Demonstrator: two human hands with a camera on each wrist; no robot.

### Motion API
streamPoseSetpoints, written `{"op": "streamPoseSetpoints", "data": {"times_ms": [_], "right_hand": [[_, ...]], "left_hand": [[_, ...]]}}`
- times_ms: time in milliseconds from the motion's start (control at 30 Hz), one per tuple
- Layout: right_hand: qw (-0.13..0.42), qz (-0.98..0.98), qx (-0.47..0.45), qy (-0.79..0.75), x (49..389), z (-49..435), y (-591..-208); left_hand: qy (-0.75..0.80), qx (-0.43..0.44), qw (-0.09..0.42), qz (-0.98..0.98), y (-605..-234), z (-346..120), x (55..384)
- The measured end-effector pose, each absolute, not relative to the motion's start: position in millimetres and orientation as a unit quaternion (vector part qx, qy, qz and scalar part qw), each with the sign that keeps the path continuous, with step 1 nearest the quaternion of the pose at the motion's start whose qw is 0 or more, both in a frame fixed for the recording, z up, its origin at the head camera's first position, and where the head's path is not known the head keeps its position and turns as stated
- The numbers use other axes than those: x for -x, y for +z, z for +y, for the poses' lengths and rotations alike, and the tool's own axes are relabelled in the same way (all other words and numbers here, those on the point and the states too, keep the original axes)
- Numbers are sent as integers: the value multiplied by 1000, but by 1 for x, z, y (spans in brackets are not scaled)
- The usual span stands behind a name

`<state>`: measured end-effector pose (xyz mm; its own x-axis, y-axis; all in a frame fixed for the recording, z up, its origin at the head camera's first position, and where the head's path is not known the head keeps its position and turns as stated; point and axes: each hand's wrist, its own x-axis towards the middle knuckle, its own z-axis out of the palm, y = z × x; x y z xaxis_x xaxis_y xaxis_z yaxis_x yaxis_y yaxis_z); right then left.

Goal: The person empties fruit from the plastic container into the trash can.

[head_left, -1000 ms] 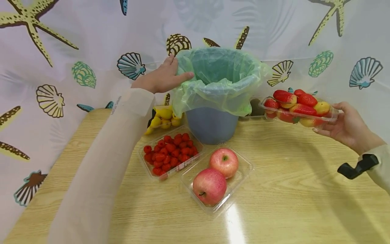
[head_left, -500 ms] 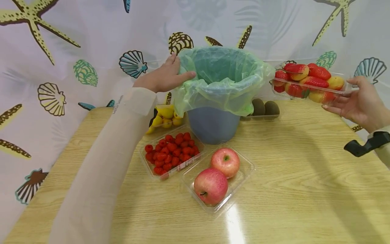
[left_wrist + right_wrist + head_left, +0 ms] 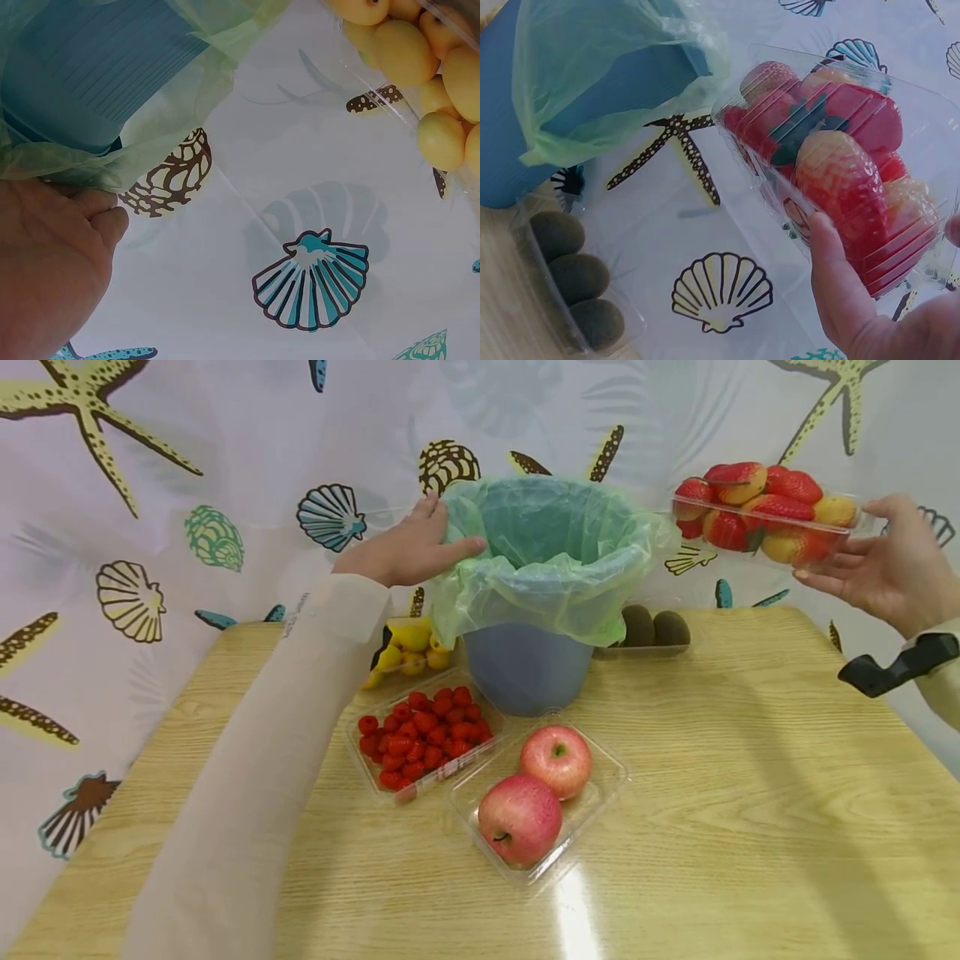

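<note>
- One round bin of smooth blue plastic stands on the table, whose pale top shows wood grain; clock directions here run from the bin in the head view.
- Thin, crinkled, see-through green liner drapes over the bin's rim.
- At three o'clock the right hand clamps the fruit tray, ribbed and clear, between thumb and fingers, up off the table.
- Glossy, rounded red-yellow fruit, dimpled in places, heaps above that tray's rim.
- At ten o'clock the left hand rests on the liner at the rim, thumb spread from straight fingers; the hands are well apart.
- At eight o'clock, smooth yellow fruit lies in a clear tray, partly hidden by the left arm.
- At seven, bumpy red raspberries fill another.
- At six, round, streaked pink apples sit in the apple tray.
- Between three and four, fuzzy brown oval kiwis line the kiwi tray.
- At twelve, a white curtain bears printed shells and starfish.
- Counts: five trays, two apples, three kiwis, dozens of raspberries; yellow and red-yellow fruit overlap too much to count.
</note>
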<state>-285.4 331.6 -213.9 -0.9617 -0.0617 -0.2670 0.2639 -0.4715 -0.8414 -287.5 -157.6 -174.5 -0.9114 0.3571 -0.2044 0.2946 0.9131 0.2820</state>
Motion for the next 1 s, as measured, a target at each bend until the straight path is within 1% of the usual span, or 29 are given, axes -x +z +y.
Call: {"op": "streamPoseSetpoints", "data": {"times_ms": [133, 433, 800, 1000], "right_hand": [[94, 499, -102, -855, 294, 322, -202], [113, 488, -90, -861, 308, 298, -185], [157, 458, -90, -870, 314, 265, -172], [184, 472, -87, -858, 320, 239, -168]], "left_hand": [[122, -167, 125, 970, -175, -159, 288], [126, -166, 123, 970, -177, -159, 288], [124, -168, 128, 969, -173, -157, 287], [126, -165, 126, 970, -174, -158, 286]]}}
